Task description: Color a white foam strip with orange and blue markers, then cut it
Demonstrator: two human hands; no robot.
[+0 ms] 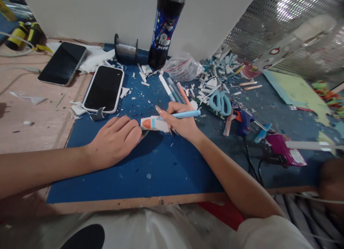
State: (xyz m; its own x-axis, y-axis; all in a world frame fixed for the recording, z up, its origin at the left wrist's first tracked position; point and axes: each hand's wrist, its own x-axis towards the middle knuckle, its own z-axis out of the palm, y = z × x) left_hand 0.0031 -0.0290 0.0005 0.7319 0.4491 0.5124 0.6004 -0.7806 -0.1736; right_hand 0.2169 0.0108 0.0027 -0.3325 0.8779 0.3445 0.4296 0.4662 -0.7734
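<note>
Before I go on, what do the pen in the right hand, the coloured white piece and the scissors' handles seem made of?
Light-blue pen: probably smooth plastic, going by its even colour and slight sheen.
White piece: matte where its orange and blue patches show; perhaps card or foam, I can't tell which.
Scissors' handles: likely moulded plastic, with rounded loops in one solid blue.

On the blue-topped wooden counter [161,177], between left hand [116,137] and right hand [181,120]: small flat white-and-orange piece [154,123]. In the right hand, light-blue plastic marker [186,114]. Behind the left hand, white-cased rectangular phone [104,88]; farther back, clear cylindrical spool [125,51] and, to its right, dark cola bottle [166,32]. Behind and right of the right hand, light-blue looped scissors [220,102].
</note>
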